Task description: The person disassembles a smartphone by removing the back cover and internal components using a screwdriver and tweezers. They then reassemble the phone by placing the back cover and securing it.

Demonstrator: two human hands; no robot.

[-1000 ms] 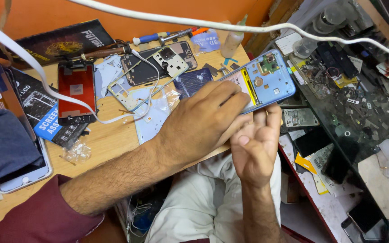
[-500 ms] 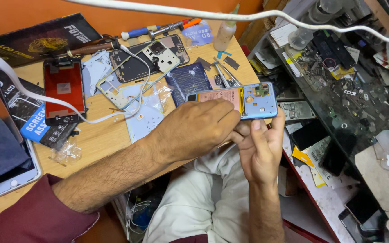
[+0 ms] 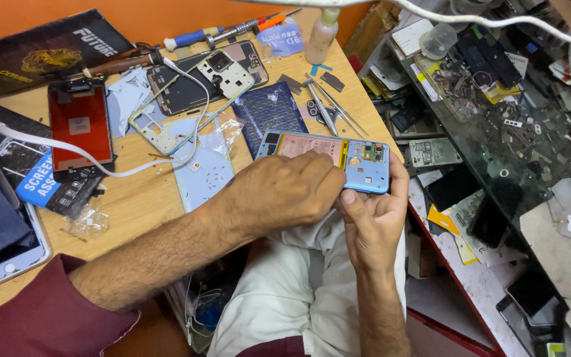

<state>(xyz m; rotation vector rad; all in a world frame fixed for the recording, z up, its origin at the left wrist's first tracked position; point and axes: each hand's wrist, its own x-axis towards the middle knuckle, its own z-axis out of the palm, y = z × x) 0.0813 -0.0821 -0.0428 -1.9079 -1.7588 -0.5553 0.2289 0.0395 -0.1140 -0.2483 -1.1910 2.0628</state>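
A light wooden worktable (image 3: 133, 205) stands against an orange wall (image 3: 100, 16) and is crowded with phone parts. Over its front edge, above the person's lap, an opened blue phone (image 3: 328, 160) is held level, back cover off, its pink battery and small circuit board showing. The left hand (image 3: 279, 195) lies over the phone's near edge with fingers curled closed against it; the right hand (image 3: 371, 218) cups the phone's right end from below, thumb pressed on its lower edge, so both hands grip the phone.

Behind the phone lie a dark blue patterned mat (image 3: 269, 112), a pair of tweezers (image 3: 325, 109), a pale phone midframe (image 3: 166, 129) and a dark phone back (image 3: 190, 82). A red-faced display panel (image 3: 79, 129) rests to the left, crossed by a white cable (image 3: 67, 153). Screwdrivers (image 3: 219, 32) and a small plastic bottle (image 3: 322, 33) sit near the wall. To the right, a glass-topped counter (image 3: 497, 132) holds scattered small parts and papers
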